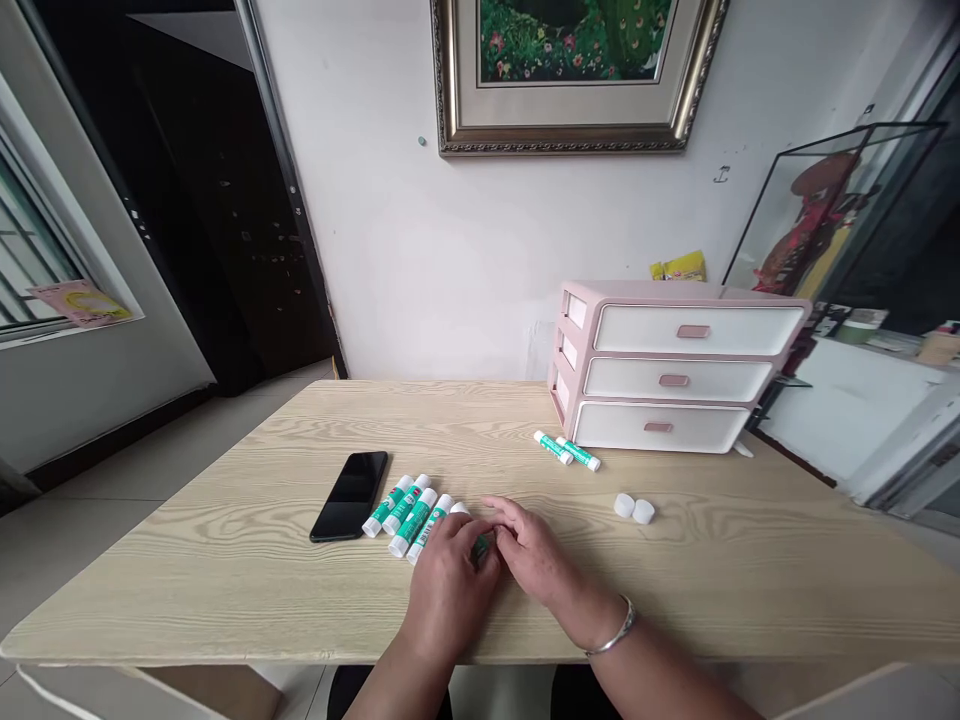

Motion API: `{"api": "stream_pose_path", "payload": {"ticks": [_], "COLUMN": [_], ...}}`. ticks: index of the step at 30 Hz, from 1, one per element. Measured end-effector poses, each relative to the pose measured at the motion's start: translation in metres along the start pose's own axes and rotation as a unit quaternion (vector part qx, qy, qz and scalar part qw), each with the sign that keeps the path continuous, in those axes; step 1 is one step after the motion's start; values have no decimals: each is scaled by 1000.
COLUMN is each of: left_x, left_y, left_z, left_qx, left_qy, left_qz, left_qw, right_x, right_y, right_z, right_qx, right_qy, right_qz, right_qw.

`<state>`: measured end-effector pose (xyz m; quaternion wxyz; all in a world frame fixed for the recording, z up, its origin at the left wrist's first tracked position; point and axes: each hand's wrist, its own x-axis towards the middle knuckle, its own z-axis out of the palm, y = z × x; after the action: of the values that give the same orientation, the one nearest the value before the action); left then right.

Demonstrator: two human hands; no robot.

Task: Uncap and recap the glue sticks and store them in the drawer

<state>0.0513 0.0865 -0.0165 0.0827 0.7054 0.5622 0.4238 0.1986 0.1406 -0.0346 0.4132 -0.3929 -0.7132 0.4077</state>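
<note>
My left hand (454, 580) curves over a green-and-white glue stick (480, 548), most of it hidden under the fingers. Fingertips of my right hand (531, 552) meet those of the left at that spot; the fingers are drawn together, and what they pinch, if anything, is hidden. A silver bracelet circles the right wrist. Just left of my hands, several glue sticks (412, 520) lie side by side at a slant in a rough row. Two more glue sticks (568, 451) rest against each other by the drawer unit.
A black phone (350, 497) lies left of the row. Two white caps (634, 508) sit together on the right of the wooden table (247, 590). At the back right stands a pink-and-white drawer unit (671, 375) with a yellow packet (681, 267) behind its top.
</note>
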Motion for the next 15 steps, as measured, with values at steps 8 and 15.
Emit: {"api": "stream_pose_path", "payload": {"ticks": [8, 15], "left_x": [0, -2], "left_y": [-13, -31], "left_z": [-2, 0], "left_qx": [237, 270], "left_qy": [10, 38], "left_qz": [88, 92], "left_qw": [967, 958], "right_x": [3, 29], "right_y": [12, 24], "right_z": [-10, -61], "right_qx": [-166, -365], "right_qy": [133, 183], "right_qz": [-10, 8], "right_qw": [977, 913]}}
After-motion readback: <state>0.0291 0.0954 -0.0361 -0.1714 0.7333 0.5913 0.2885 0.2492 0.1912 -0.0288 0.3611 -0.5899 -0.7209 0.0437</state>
